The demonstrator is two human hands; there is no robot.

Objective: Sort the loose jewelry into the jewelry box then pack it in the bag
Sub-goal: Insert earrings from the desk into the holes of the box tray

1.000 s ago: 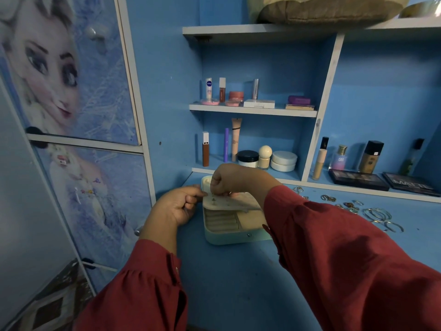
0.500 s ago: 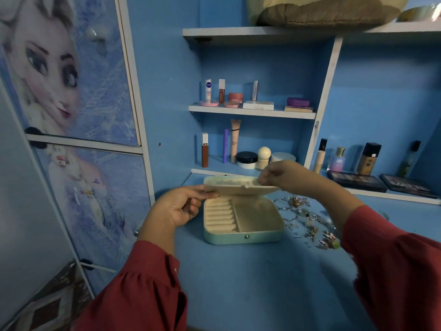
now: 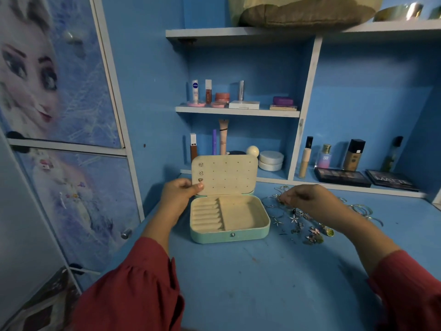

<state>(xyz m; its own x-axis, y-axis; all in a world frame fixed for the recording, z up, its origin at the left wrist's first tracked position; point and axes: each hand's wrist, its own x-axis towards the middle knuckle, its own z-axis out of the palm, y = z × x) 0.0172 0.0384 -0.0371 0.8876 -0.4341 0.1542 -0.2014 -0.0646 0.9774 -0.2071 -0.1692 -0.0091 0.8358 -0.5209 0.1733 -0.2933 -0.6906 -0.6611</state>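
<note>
A mint-green jewelry box (image 3: 230, 236) stands open on the blue desk, cream inside, with ring rolls at its left and an empty tray at its right. Its lid (image 3: 229, 175) is upright and carries three small earrings in its left column. My left hand (image 3: 179, 195) pinches the lid's lower left corner. My right hand (image 3: 307, 199) hovers over the loose jewelry (image 3: 305, 225) right of the box, fingers curled down among the rings and hoops; whether it holds a piece is hidden.
Silver bangles (image 3: 362, 210) lie further right on the desk. Shelves behind hold cosmetics: jars (image 3: 270, 160), bottles (image 3: 353, 155) and two dark palettes (image 3: 341, 176). A cupboard door (image 3: 71, 187) with a cartoon print stands at the left. A beige bag (image 3: 303, 10) sits on the top shelf.
The lid has swung from nearly shut to fully upright. My right hand left the lid and moved right, down to the jewelry pile. My left hand stayed at the lid's left edge.
</note>
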